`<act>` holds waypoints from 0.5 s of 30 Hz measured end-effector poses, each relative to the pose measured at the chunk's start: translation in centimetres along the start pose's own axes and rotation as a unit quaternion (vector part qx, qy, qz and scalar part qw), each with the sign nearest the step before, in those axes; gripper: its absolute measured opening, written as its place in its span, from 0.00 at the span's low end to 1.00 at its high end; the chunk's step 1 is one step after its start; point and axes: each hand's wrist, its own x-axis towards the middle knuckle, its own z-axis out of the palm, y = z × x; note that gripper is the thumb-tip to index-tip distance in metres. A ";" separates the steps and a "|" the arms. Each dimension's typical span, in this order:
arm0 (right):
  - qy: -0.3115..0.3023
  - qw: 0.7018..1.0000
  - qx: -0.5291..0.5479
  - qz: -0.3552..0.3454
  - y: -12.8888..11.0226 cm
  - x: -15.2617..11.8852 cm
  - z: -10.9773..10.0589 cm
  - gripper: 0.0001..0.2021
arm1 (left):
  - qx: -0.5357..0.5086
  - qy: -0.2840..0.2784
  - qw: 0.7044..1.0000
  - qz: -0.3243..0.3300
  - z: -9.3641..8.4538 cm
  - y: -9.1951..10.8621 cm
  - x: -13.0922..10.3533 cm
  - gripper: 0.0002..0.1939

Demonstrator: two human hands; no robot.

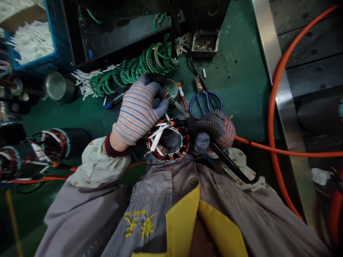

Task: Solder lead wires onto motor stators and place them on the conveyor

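Observation:
A wound stator (184,142), with copper-red coils, light-blue lacing and white sleeves (157,138) across its top, stands upright against my lap. My left hand (139,110), in a striped glove with dark fingertips, curls above its far left rim. Its fingers are bent towards the thumb; whatever lies between them is too small to make out. At the stator's right side my right hand (214,130), gloved alike, is closed around what looks like a soldering iron (182,110), its metal tip pointing up and left. Black tubing runs below that hand.
Beyond the hands lie green curved strips (150,64), blue-handled scissors (205,101), a red-handled brush (182,95), a clear round dish (173,88) and a metal tray (205,42). More stators (57,142) lie left. An orange hose (273,96) curves along the right.

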 end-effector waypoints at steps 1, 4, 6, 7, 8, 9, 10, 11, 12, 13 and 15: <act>0.065 0.998 0.001 -0.003 -0.5 0.7 0.0 0.21 | 0.002 -0.001 1.000 -0.003 0.0 0.1 0.1 0.04; 0.149 0.989 -0.008 0.020 -1.4 3.5 0.3 0.22 | 0.005 -0.005 1.000 -0.004 0.1 0.2 0.3 0.03; 0.072 0.997 -0.026 0.024 -1.4 5.4 0.5 0.17 | 0.005 -0.003 1.000 -0.002 0.1 0.2 0.4 0.03; 0.015 0.999 -0.041 0.024 -1.3 6.2 0.6 0.16 | 0.002 -0.002 1.000 -0.002 0.1 0.2 0.3 0.03; -0.034 0.997 -0.058 0.025 -1.2 6.9 0.7 0.16 | -0.002 -0.001 1.000 0.000 0.2 0.1 0.3 0.03; -0.068 0.995 -0.073 0.028 -1.1 7.5 0.6 0.17 | -0.006 0.001 1.000 0.001 0.2 0.1 0.2 0.03; -0.091 0.992 -0.085 0.032 -1.2 7.9 0.5 0.17 | -0.011 0.002 1.000 0.003 0.2 0.0 0.2 0.04; -0.107 0.989 -0.094 0.038 -1.3 8.1 0.3 0.17 | -0.015 0.003 1.000 0.006 0.2 -0.1 0.0 0.05; -0.118 0.987 -0.098 0.044 -1.5 8.3 0.1 0.16 | -0.019 0.005 1.000 0.009 0.2 -0.2 -0.1 0.06; -0.122 0.986 -0.099 0.048 -1.8 8.4 0.0 0.16 | -0.022 0.006 1.000 0.010 0.3 -0.2 -0.2 0.06; -0.113 0.987 -0.097 0.054 -2.3 8.5 -0.3 0.15 | -0.029 0.008 0.999 0.012 0.3 -0.3 -0.3 0.07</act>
